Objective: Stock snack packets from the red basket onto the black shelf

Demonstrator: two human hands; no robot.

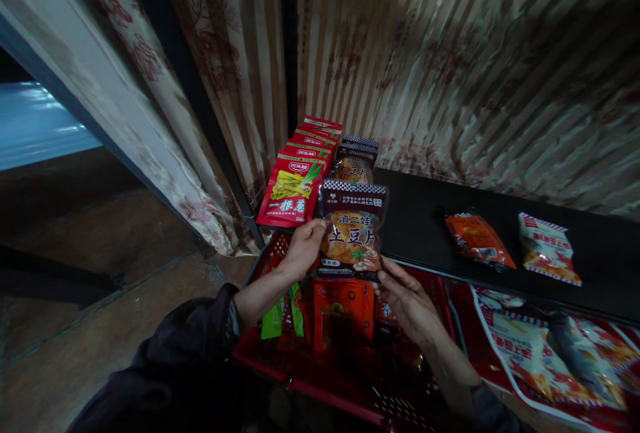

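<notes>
A dark brown bag of potato chips (353, 229) is held upright between my two hands, its printed front facing me. My left hand (306, 246) grips its left edge, with the thumb on the front. At the lower right corner, my right hand (407, 296) pinches the bag between thumb and fingers. Just behind it, similar brown chip bags (356, 163) stand in a row on the black shelf (410, 199). Left of them is a row of red snack bags (294, 186). Below my hands sits a red basket (265, 359) with an orange packet (343, 313) and green packets (273, 313) in it.
An orange snack bag (477, 239) and a white-and-red chip bag (550, 248) lie farther right on the shelf. Under the shelf edge, a second red container (470, 333) holds several chip bags. A dark post (200, 86) and patterned curtains (450, 53) border the shelf.
</notes>
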